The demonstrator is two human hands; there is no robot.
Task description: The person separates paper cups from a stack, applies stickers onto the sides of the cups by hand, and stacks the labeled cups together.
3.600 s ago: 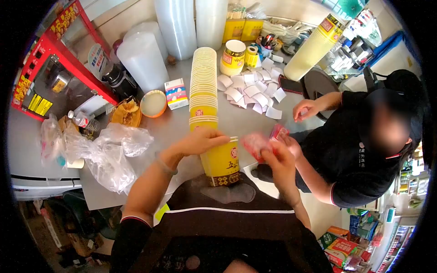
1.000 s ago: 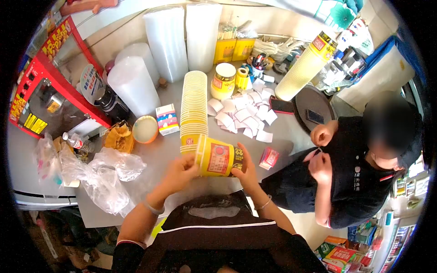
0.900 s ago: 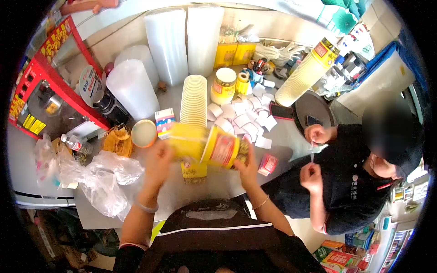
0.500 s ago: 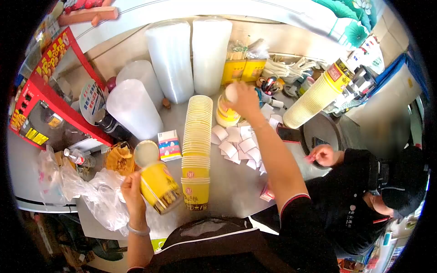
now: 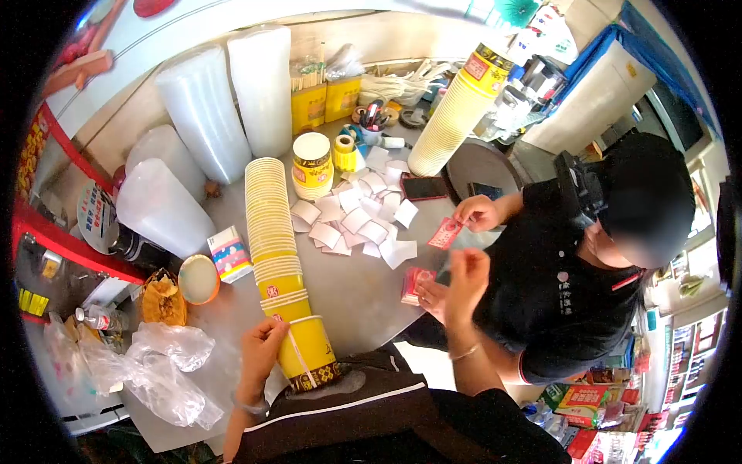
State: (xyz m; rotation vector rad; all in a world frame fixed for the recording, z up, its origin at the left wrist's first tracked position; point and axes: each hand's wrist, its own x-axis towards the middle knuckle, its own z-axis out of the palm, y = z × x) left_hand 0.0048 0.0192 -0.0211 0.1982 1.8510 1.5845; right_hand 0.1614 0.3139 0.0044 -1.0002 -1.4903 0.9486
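Observation:
My left hand (image 5: 263,352) is closed on a yellow paper cup (image 5: 303,346) with a white seam and a dark patterned band at its base. That cup overlaps the near end of a long stack of yellow paper cups (image 5: 270,220); whether it is nested there I cannot tell. My right hand (image 5: 468,280) is raised over the right side with its fingers curled together, and anything inside them is hidden. Beyond the stack, upside-down cups (image 5: 312,172) stand beside many loose white curved paper pieces (image 5: 358,220).
On the right, a co-worker (image 5: 572,263) holds a red printed slip (image 5: 446,232) and a bundle of red slips (image 5: 416,285). Another tall cup stack (image 5: 456,116) leans beside a phone (image 5: 424,188). Clear plastic bags (image 5: 166,371) and an orange-rimmed tub (image 5: 199,279) lie left.
My right hand has left the short cup pile and moved down and right, toward the co-worker. My left hand has brought its cup against the stack's near end. The view has turned right.

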